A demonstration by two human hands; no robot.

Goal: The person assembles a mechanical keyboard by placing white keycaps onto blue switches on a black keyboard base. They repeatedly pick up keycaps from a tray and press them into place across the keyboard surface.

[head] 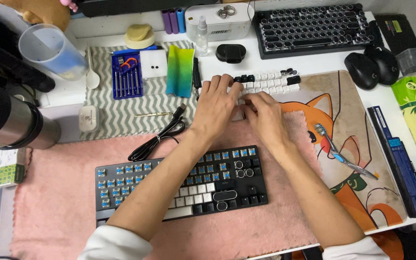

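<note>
Our left hand (pixel 216 106) and right hand (pixel 265 115) meet fingertip to fingertip over loose keycaps (pixel 270 83) laid in rows on the mat (pixel 362 96), fingers curled as if pinching one, though we cannot tell. The half-stripped keyboard (pixel 179 185) lies nearer, under our forearms; a toothbrush (pixel 343 154) rests to the right.

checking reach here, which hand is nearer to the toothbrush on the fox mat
Right. The right hand lies just left of the toothbrush, among the loose keycaps; the left hand sits farther left, beyond the right one.
</note>
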